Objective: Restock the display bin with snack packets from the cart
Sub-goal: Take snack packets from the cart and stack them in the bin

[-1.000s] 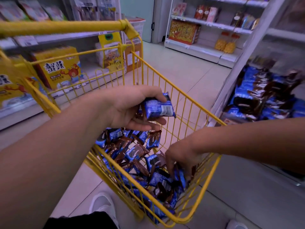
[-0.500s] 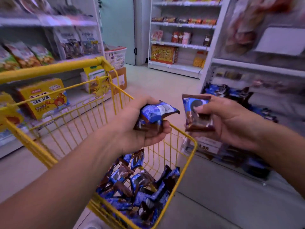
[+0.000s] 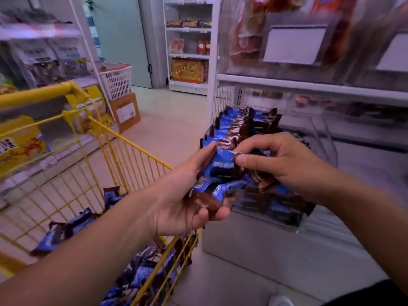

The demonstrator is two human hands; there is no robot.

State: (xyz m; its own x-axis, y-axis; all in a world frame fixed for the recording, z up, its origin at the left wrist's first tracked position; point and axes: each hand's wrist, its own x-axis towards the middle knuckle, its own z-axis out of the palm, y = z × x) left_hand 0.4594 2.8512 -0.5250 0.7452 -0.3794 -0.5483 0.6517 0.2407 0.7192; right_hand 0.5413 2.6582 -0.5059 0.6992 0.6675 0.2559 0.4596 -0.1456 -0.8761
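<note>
My left hand (image 3: 187, 199) grips a small stack of blue-and-brown snack packets (image 3: 217, 188) just in front of the clear display bin (image 3: 320, 138). Over that stack, my right hand (image 3: 284, 164) pinches the top edge of one blue packet (image 3: 223, 164) between thumb and forefinger. The bin on the shelf holds rows of the same packets (image 3: 234, 124), standing upright at the back. The yellow wire cart (image 3: 141, 155) sits at the lower left, with several more packets (image 3: 143, 277) lying in its bottom.
A shelf edge (image 3: 309, 85) runs above the bin, with bagged goods behind a clear front. On the left are shelves with yellow boxes (image 3: 19, 144). A white basket (image 3: 117, 79) on a cardboard box (image 3: 125, 111) stands down the aisle. My shoe (image 3: 280, 301) shows below.
Both hands have moved right from over the cart to the front of the bin. The right hand no longer holds its own packet apart; it now pinches one on the left hand's stack.
</note>
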